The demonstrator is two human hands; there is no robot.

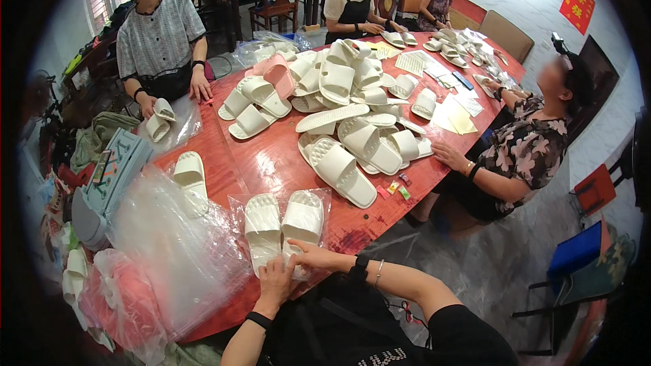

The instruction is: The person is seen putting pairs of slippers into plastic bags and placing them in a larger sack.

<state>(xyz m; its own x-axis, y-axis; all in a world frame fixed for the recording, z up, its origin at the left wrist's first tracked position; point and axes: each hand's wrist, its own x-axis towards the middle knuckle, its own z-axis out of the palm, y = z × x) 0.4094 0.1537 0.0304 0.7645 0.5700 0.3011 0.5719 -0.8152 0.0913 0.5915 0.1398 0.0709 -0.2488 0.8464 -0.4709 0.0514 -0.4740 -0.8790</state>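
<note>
A pair of white slide slippers, one on the left [262,220] and one on the right [303,215], lies inside a clear plastic bag [326,211] at the table's near edge. My left hand [274,279] is at the bag's near end, its bent fingers closed on the film. Close beside it, my right hand [310,256] presses its fingers to the film by the right slipper's heel; the two hands nearly touch. A single white slipper [190,175] lies beyond the bag to the left. Exactly what is between the fingertips is partly hidden.
A large heap of white slippers [337,85] with a pink one [276,74] covers the red table's middle. Loose clear bags [180,251] lie left of me. Small coloured packets [393,188] sit right. Co-workers sit and stand around; one person's hand [451,156] rests at the right edge.
</note>
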